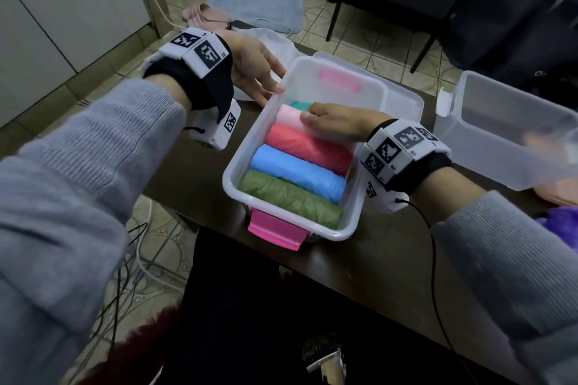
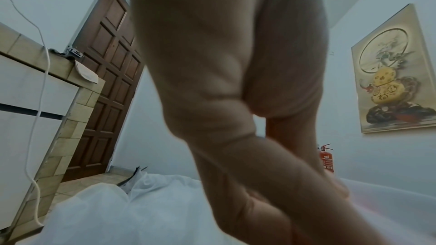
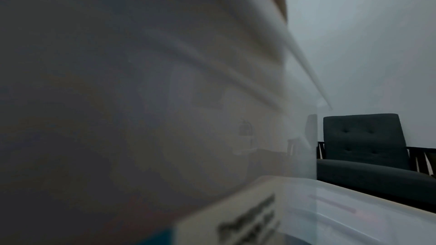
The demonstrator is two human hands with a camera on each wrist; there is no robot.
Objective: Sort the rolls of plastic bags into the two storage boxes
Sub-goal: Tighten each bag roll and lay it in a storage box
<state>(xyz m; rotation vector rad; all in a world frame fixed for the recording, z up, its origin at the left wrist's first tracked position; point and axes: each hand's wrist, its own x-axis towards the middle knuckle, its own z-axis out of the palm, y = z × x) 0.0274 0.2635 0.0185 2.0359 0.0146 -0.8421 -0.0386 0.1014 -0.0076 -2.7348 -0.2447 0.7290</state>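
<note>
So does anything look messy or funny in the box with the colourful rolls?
Mostly neat: the green roll, blue roll, red roll and light pink roll lie side by side in the box. Only the teal roll is mostly hidden behind the right hand, so I can't tell how it lies.

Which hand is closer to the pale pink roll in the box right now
Right. The right hand has its fingertips on the pale pink roll inside the box; the left hand rests outside on the box's far left rim.
</note>
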